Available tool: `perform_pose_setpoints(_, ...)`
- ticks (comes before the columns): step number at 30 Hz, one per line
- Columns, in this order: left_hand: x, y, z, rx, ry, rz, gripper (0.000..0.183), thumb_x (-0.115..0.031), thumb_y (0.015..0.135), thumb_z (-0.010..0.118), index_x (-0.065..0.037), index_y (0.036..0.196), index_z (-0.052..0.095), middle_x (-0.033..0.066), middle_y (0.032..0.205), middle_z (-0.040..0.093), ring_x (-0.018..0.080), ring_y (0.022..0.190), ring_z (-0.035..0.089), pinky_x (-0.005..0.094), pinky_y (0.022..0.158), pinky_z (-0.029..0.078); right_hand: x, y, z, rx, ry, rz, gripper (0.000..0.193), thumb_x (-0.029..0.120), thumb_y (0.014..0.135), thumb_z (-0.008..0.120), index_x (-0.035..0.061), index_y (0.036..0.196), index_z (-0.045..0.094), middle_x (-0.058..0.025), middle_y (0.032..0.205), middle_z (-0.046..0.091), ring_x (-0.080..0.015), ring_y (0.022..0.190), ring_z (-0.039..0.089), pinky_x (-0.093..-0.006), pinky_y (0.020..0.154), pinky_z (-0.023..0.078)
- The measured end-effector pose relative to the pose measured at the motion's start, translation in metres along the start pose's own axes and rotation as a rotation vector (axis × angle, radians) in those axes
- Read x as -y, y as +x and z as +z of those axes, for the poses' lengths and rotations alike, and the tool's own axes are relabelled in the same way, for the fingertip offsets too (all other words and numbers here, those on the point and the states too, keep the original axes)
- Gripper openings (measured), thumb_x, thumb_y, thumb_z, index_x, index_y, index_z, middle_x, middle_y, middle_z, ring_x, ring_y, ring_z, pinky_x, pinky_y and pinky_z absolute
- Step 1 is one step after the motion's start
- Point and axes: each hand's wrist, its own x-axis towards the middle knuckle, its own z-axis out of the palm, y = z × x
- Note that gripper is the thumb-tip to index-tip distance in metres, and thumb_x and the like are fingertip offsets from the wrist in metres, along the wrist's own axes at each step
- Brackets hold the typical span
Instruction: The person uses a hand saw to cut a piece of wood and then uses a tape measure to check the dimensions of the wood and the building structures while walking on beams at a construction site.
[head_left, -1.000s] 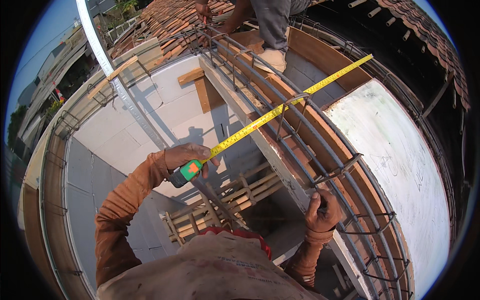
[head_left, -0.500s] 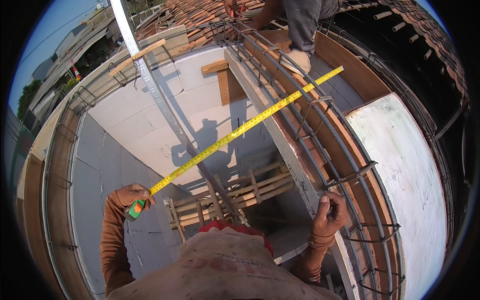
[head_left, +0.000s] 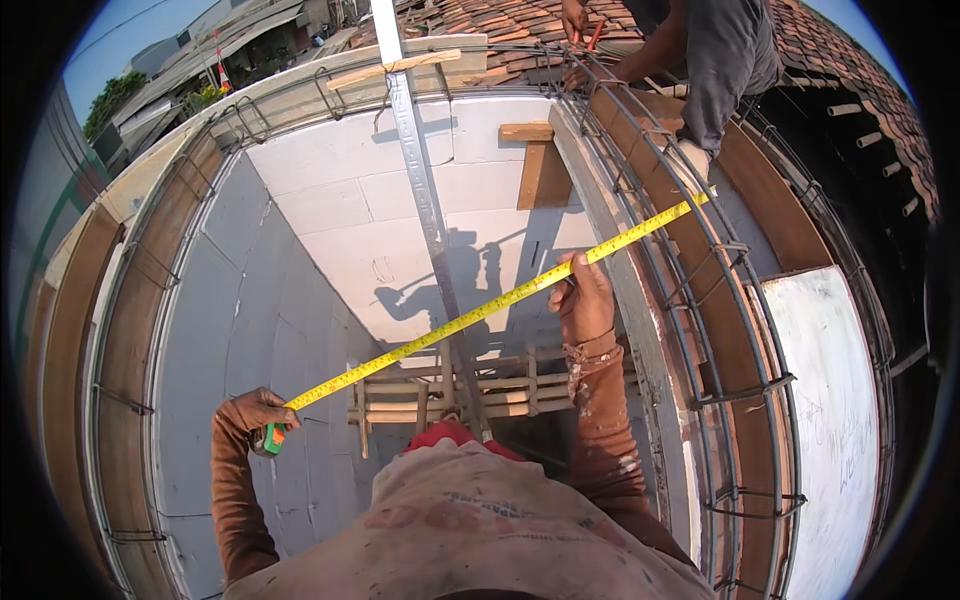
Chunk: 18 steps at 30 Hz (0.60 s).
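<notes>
A tape measure [head_left: 268, 439] with a green and orange case sits in my left hand [head_left: 255, 412], whose fingers are closed around it. Its yellow blade [head_left: 470, 318] stretches out to the upper right, across the open space between the walls. Further along, my right hand [head_left: 585, 300] pinches the blade between thumb and fingers, short of the right-hand wall. The blade's free end lies over the steel reinforcement cage [head_left: 728, 290] on that wall, close to another person's shoe [head_left: 692, 160].
A metal post [head_left: 418, 160] rises in front of the far block wall [head_left: 340, 185]. Bamboo poles [head_left: 510, 397] cross below me. Wooden boards [head_left: 770, 210] flank the right cage, beside a white panel [head_left: 825, 370]. A co-worker's hands [head_left: 578, 75] work at the cage's far end.
My right hand has risen from beside the right wall and taken hold of the tape blade. The blade's free end sits further right and lower in view. My view has shifted left.
</notes>
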Motion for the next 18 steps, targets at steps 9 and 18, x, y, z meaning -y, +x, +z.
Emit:
perform_pose_setpoints(9, 0.076, -0.003, -0.043, -0.43, -0.38, 0.146, 0.037, -0.038, 0.072, 0.072, -0.002, 0.078, 0.065, 0.0055, 0.071, 0.063, 0.0105, 0.062, 0.057, 0.0236, 0.058, 0.046, -0.076, 0.04, 0.088, 0.327, -0.161, 0.228, 0.027, 0.026, 0.089, 0.052, 0.0002, 0.094, 0.059, -0.0031, 0.073, 0.055, -0.0081, 0.053, 0.052, -0.0208, 0.048, 0.044)
perform_pose_setpoints(18, 0.109, 0.063, -0.052, -0.544, -0.507, 0.14, 0.043, -0.046, 0.071, 0.07, -0.004, 0.077, 0.064, 0.0042, 0.068, 0.062, 0.0107, 0.057, 0.054, 0.024, 0.054, 0.044, -0.126, 0.099, 0.16, 0.672, -0.546, 0.348, 0.039, 0.035, 0.087, 0.051, 0.0008, 0.101, 0.06, -0.0035, 0.077, 0.057, -0.0081, 0.059, 0.053, -0.0223, 0.055, 0.045)
